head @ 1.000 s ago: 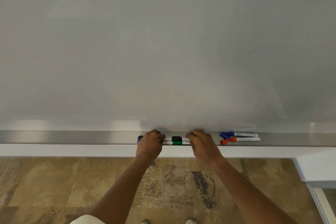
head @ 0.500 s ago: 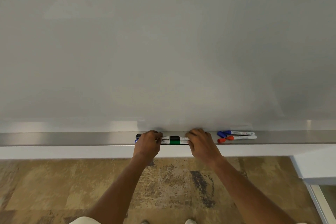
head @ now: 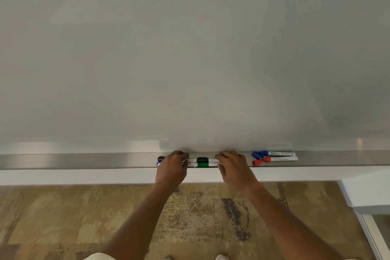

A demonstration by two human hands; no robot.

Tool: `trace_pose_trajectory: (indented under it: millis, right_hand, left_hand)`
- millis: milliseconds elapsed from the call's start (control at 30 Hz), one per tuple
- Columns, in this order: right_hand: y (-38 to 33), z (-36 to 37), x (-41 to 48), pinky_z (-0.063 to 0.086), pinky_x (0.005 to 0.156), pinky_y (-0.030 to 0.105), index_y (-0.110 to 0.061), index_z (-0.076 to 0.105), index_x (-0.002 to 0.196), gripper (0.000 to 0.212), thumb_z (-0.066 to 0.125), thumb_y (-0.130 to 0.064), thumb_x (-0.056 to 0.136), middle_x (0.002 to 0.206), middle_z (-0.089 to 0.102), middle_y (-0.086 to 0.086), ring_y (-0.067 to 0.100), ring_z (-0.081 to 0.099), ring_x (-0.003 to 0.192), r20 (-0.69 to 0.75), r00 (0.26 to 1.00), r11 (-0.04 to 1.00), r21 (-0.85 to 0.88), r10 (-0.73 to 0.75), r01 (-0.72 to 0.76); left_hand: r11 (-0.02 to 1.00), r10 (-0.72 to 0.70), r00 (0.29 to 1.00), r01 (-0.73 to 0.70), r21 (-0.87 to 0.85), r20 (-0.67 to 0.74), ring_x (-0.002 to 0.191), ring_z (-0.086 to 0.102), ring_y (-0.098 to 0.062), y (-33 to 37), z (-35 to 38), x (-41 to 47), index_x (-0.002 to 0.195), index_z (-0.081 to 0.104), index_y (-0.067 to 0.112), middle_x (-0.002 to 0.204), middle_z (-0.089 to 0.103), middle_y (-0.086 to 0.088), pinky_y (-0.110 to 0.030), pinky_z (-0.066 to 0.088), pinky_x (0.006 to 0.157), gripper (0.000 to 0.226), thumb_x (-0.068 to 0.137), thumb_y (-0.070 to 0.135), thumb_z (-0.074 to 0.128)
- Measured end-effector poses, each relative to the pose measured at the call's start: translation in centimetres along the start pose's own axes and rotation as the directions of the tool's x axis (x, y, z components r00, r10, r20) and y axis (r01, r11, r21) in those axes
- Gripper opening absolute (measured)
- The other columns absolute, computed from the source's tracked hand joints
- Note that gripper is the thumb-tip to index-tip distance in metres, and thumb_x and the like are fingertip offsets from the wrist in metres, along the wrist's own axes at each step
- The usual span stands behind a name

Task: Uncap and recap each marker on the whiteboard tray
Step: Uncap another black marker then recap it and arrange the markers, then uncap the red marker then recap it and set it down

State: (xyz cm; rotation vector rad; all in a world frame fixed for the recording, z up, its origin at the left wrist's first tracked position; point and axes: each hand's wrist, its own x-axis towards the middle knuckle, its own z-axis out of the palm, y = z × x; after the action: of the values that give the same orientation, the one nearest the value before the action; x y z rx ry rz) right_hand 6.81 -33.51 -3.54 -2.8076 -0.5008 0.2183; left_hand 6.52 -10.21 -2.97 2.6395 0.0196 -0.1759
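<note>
Both hands on markers in tray, frame center. Left hand and right hand curl over barrels; grip can't tell. Blue marker, red marker lie right.

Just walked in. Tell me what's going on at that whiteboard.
A person stands at the whiteboard tray with both hands down on a cluster of markers. The left hand covers markers with black and blue ends; the right hand rests by the black cap and green cap. Whether either hand grips a marker is unclear. A blue marker and red marker lie untouched to the right.
</note>
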Motion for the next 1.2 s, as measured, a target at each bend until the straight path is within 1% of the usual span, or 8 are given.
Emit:
trace_pose_trajectory:
  millis: [100, 333, 433, 533, 633, 767, 1000, 1200]
  right_hand:
    - [-0.1, 0.0, 0.0, 0.044, 0.1, 0.043, -0.017, 0.057, 0.131, 0.035, 0.052, -0.019, 0.097, 0.13, 0.06, 0.002, 0.022, 0.05, 0.123, 0.003, 1.0, 1.0, -0.002, -0.002, 0.002]
    - [-0.3, -0.1, -0.1, 0.044, 0.101, 0.043, -0.018, 0.057, 0.131, 0.034, 0.05, -0.022, 0.098, 0.131, 0.06, 0.001, 0.022, 0.05, 0.124, -0.007, 1.0, 1.0, -0.002, -0.007, 0.007]
    - [-0.2, -0.5, -0.3, 0.043, 0.104, 0.043, -0.018, 0.058, 0.13, 0.033, 0.05, -0.023, 0.099, 0.13, 0.061, 0.001, 0.022, 0.052, 0.123, -0.046, 0.999, 1.0, 0.013, -0.008, 0.009]
    - [0.6, -1.3, -1.0, 0.044, 0.104, 0.042, -0.016, 0.059, 0.129, 0.032, 0.052, -0.021, 0.099, 0.128, 0.062, 0.003, 0.022, 0.052, 0.122, -0.1, 0.995, 0.999, 0.044, 0.015, -0.01]
    - [2.5, -2.7, -1.8, 0.049, 0.096, 0.04, -0.013, 0.062, 0.125, 0.029, 0.053, -0.019, 0.098, 0.121, 0.065, 0.004, 0.023, 0.055, 0.116, -0.15, 0.988, 0.998, 0.055, 0.028, -0.02]
    - [5.8, -4.9, -2.9, 0.053, 0.088, 0.042, -0.009, 0.066, 0.117, 0.025, 0.056, -0.012, 0.094, 0.111, 0.068, 0.008, 0.027, 0.058, 0.107, -0.185, 0.981, 0.998, 0.036, 0.062, -0.057]
    - [11.5, -6.6, -5.7, 0.053, 0.093, 0.044, -0.008, 0.068, 0.116, 0.026, 0.061, -0.01, 0.091, 0.115, 0.068, 0.01, 0.029, 0.06, 0.109, -0.172, 0.957, 0.972, 0.046, 0.233, -0.228]
    - [14.2, -6.7, -7.1, 0.052, 0.089, 0.042, -0.013, 0.069, 0.119, 0.037, 0.058, 0.0, 0.086, 0.118, 0.069, 0.006, 0.028, 0.058, 0.111, -0.11, 0.953, 0.953, -0.083, 0.282, -0.292]
  left_hand:
    - [1.0, 0.005, 1.0, -0.005, 0.018, -0.031, 0.099, 0.069, -0.027, 0.1, -0.2, -0.2, 0.113, 0.075, 0.023, 0.116, 0.071, 0.005, -0.029, 0.047, 0.07, 0.022, 0.096, 0.023, 0.061]
    - [1.0, -0.005, 0.999, 0.006, 0.021, -0.044, 0.097, 0.069, -0.029, 0.1, -0.5, -0.4, 0.11, 0.075, 0.023, 0.115, 0.072, 0.003, -0.034, 0.054, 0.072, 0.021, 0.096, 0.027, 0.06]
    - [1.0, 0.026, 0.997, -0.025, 0.004, -0.079, 0.098, 0.07, -0.027, 0.4, -0.5, -0.4, 0.113, 0.075, 0.022, 0.117, 0.072, 0.004, -0.03, 0.05, 0.069, 0.025, 0.099, 0.032, 0.058]
    - [0.997, 0.068, 0.994, -0.071, -0.029, -0.082, 0.105, 0.07, -0.024, 1.4, -0.4, -0.1, 0.122, 0.073, 0.021, 0.126, 0.07, 0.005, -0.033, 0.055, 0.076, 0.031, 0.1, 0.035, 0.057]
    - [0.989, 0.127, 0.989, -0.132, -0.059, -0.081, 0.108, 0.069, -0.024, 3.6, -0.1, 0.5, 0.122, 0.073, 0.019, 0.129, 0.07, 0.005, -0.036, 0.058, 0.085, 0.032, 0.098, 0.034, 0.059]
    - [0.977, 0.185, 0.98, -0.191, -0.096, -0.07, 0.106, 0.07, -0.024, 7.0, 0.7, 1.2, 0.12, 0.074, 0.021, 0.126, 0.071, 0.006, -0.037, 0.058, 0.085, 0.03, 0.097, 0.034, 0.06]
    - [0.944, 0.313, 0.949, -0.307, -0.119, 0.041, 0.108, 0.068, -0.024, 13.2, 3.8, 2.1, 0.124, 0.072, 0.022, 0.125, 0.07, 0.002, -0.037, 0.056, 0.089, 0.032, 0.096, 0.031, 0.059]
    - [0.93, 0.365, 0.915, -0.366, -0.025, 0.173, 0.107, 0.062, -0.026, 17.0, 7.0, 2.1, 0.126, 0.069, 0.02, 0.123, 0.067, -0.003, -0.042, 0.058, 0.085, 0.031, 0.099, 0.029, 0.056]
